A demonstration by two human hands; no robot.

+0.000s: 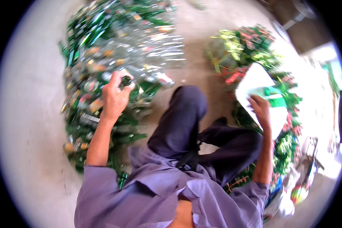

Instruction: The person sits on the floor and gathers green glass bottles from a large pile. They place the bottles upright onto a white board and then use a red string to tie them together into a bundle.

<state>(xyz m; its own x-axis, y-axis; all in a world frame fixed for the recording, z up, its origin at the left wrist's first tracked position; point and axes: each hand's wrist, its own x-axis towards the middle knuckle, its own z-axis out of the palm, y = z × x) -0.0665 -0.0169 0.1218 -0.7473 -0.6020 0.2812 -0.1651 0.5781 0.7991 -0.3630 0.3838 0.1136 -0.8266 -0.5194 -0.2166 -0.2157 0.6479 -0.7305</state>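
A green bottle (pixel 126 81) stands mouth-up over the pile (pixel 89 87), near that pile's right side; whether its base touches the bottles below is hidden. The left hand (pixel 116 93) grasps it, fingers wrapped around it just under the mouth. Around it, the pile is made of glass bottles lying on their sides — green ones at its far and near ends, clear ones with orange and red labels between.

Well to the right of the pile, the right hand (pixel 260 108) is at a white sheet (pixel 250 81), its fingers curled; blur leaves it impossible to tell whether they grip anything. A green patch (pixel 276 99) shows on or against the sheet, too smeared to identify.

Around the sheet, also right of the pile, runs a band of plants (pixel 283 152) with pink and yellow-green clusters. A white bag (pixel 284 204) lies farther right of the pile, toward the person's side. Between pile and plants, the person sits with dark trousers (pixel 174 117) and bent legs — all on a pale floor (pixel 34 114).
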